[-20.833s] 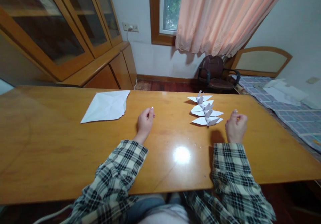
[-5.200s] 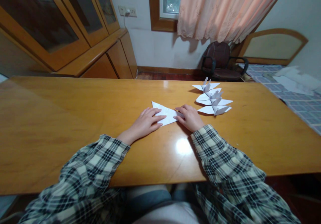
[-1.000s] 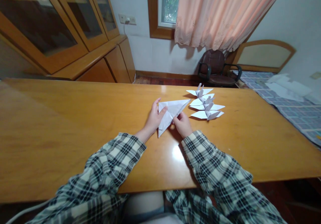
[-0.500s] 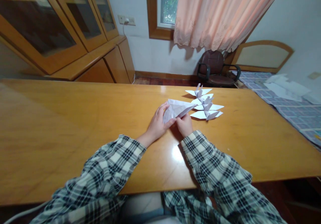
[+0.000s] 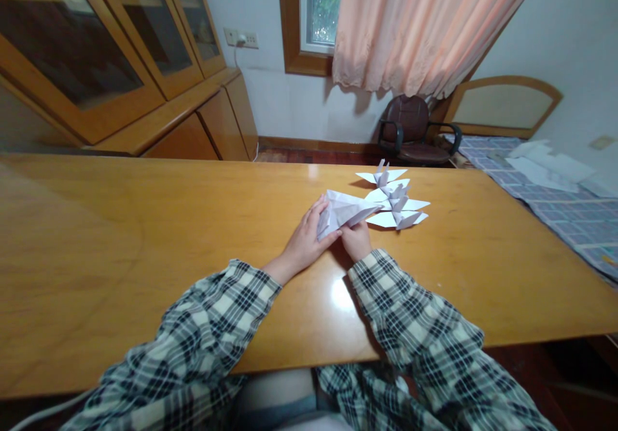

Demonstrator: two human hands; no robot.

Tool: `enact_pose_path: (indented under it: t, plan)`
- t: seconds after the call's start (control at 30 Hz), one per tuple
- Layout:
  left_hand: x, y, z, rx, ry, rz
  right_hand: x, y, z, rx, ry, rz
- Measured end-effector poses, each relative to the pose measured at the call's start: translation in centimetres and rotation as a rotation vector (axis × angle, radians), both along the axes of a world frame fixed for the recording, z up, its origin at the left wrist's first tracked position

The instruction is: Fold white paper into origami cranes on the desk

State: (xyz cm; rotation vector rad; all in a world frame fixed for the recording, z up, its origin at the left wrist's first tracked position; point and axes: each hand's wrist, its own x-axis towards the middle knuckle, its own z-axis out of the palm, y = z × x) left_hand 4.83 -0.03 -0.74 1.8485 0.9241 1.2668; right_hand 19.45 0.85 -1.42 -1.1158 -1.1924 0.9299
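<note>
A white sheet of paper (image 5: 344,212), partly folded and puffed open, is held just above the wooden table (image 5: 145,238) between both hands. My left hand (image 5: 305,243) grips its left side with thumb and fingers closed on it. My right hand (image 5: 356,240) pinches its lower right edge. Right behind the sheet lie three finished white paper cranes (image 5: 396,202) in a row, the nearest almost touching the sheet's tip.
A wooden glass-door cabinet (image 5: 96,64) stands at the back left. Beyond the table are a dark office chair (image 5: 410,131) under a pink curtain (image 5: 425,25), and a bed (image 5: 564,205) with loose white papers at the right.
The flat sheet was brought from the table's left to the middle and folded into a triangle. Over the last second it was lifted and pushed open into a puffed shape.
</note>
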Motion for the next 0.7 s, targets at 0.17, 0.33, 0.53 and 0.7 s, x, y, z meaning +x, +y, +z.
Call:
enact_pose_path:
  t: [0.17,0.33,0.53,0.7]
  plan:
    - [-0.19,0.09,-0.01,0.069,0.137,-0.010,-0.25,-0.12,0.14,0.044,-0.014,-0.010]
    - [-0.25,0.15,-0.13,0.167,0.332,0.031,-0.37,-0.28,0.11,0.092,-0.163,-0.019]
    - [-0.13,0.12,-0.25,0.174,0.336,0.044,-0.43,-0.36,-0.10,0.145,-0.203,0.045]
    - [-0.27,0.62,-0.92,0.137,0.289,0.062,-0.42,-0.36,0.17,0.200,-0.302,0.112]
